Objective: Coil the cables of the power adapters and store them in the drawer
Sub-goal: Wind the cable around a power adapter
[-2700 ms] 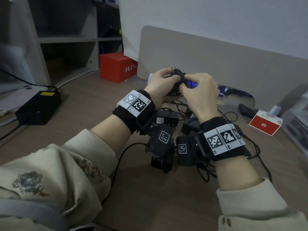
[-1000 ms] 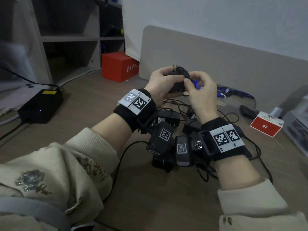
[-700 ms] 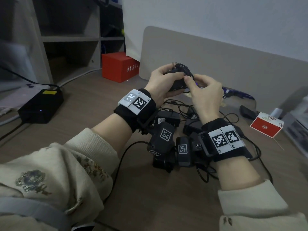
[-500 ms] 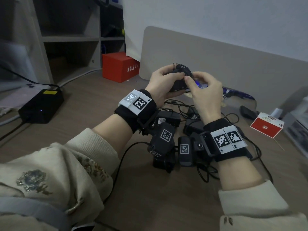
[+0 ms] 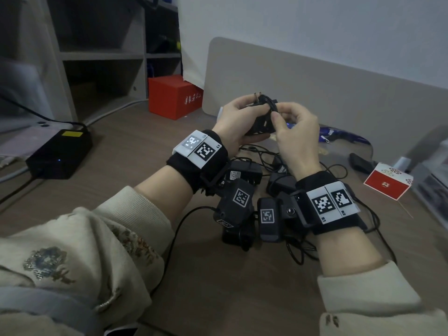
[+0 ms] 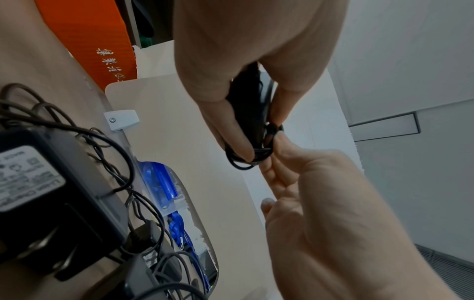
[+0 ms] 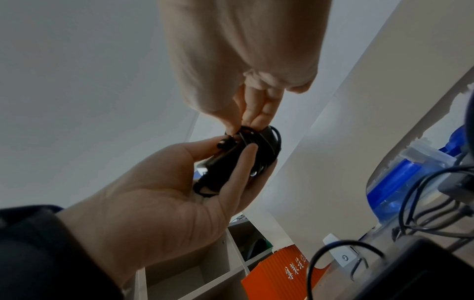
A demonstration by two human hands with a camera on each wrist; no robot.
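My left hand grips a black power adapter above the desk, plug prongs pointing up, with its thin black cable wound round the body. The right hand pinches the cable's end against the coil on the adapter's right side. From the left wrist, thumb and fingers of the left hand clamp the adapter while the right hand nips the wrap. The right wrist view shows the same pinch by the right hand. Two more adapters lie below in tangled cables. No drawer is in view.
A beige divider panel stands behind the hands. A red box sits back left, before a shelf unit. A black power brick lies at the left. A small red-and-white box and blue items lie right.
The right hand has shifted from covering the adapter to pinching the cable end at its right side, fingers opening and turning. The left hand has kept its hold, almost still.
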